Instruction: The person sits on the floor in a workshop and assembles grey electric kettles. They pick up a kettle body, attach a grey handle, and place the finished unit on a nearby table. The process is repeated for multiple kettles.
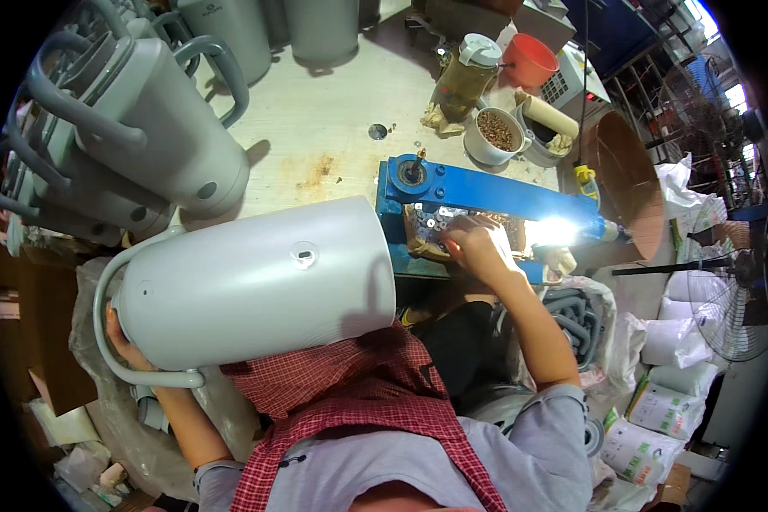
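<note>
A large pale grey jug (256,286) lies on its side across my lap, its base toward the blue press. My left hand (126,343) grips its far left end, within the loop of its grey handle (104,299). A small oval fitting (304,255) sits in a recess on the jug's upward side. Under the arm of the blue press (512,189), my right hand (481,246) dips into a tray of small metal washers (433,219). Its fingers are drawn together; what lies between them is too small to make out.
Several grey jugs (162,128) stand upright at the left. Behind the press are a cup of small copper-coloured parts (495,132), a lidded bottle (465,81) and a red bowl (529,60). A bag of grey handles (576,320) is at the right, near a fan (734,290).
</note>
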A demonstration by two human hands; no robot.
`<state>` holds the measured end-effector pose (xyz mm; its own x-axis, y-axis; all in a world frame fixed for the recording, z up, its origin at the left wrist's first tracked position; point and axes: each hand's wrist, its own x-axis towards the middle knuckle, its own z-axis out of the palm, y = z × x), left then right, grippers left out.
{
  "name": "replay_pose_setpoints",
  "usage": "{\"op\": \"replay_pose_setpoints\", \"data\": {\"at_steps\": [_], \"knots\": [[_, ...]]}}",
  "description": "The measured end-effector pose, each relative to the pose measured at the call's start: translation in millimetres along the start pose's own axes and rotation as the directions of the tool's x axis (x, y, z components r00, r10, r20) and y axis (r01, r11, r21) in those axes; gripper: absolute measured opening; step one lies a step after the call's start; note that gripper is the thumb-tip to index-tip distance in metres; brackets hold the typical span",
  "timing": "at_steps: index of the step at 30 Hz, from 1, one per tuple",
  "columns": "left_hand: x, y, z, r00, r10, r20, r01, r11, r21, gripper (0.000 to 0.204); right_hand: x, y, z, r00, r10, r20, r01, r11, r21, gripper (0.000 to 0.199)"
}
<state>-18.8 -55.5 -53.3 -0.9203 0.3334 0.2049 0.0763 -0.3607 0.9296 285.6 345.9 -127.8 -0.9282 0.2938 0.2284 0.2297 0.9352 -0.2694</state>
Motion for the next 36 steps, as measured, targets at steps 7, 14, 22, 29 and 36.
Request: {"op": "replay_pose_setpoints", "data": {"at_steps": [7, 14, 22, 29, 36], "knots": [[-1.5, -10.4, -11.4, 0.977, -0.127, -0.173, 0.096, 0.980, -0.175, 0.029, 34.7, -57.0, -86.0, 0.841, -0.119, -0.527, 0.186, 0.979, 0.077, 0.024], [5.8, -18.3, 14.3, 0.921, -0.190, -0.339, 0.105, 0.962, -0.254, 0.032, 92.4, -46.5, -91.5, 0.700, -0.381, -0.605, 0.275, 0.924, -0.264, 0.033], [5.2, -28.5, -9.3, 0.905, -0.232, -0.356, 0.113, 0.939, -0.325, 0.041, 93.7, -44.7, -88.6, 0.724, -0.413, -0.553, 0.285, 0.908, -0.306, 0.034], [5.5, -27.9, 0.5, 0.927, -0.221, -0.305, 0.125, 0.944, -0.305, 0.046, 60.0, -65.5, -79.5, 0.822, 0.014, -0.570, 0.146, 0.962, 0.233, 0.032], [21.5, -47.5, 93.8, 0.888, -0.283, -0.363, 0.117, 0.902, -0.416, 0.049, 12.1, -100.9, -33.8, 0.836, 0.503, -0.222, -0.035, 0.452, 0.891, 0.046]]}}
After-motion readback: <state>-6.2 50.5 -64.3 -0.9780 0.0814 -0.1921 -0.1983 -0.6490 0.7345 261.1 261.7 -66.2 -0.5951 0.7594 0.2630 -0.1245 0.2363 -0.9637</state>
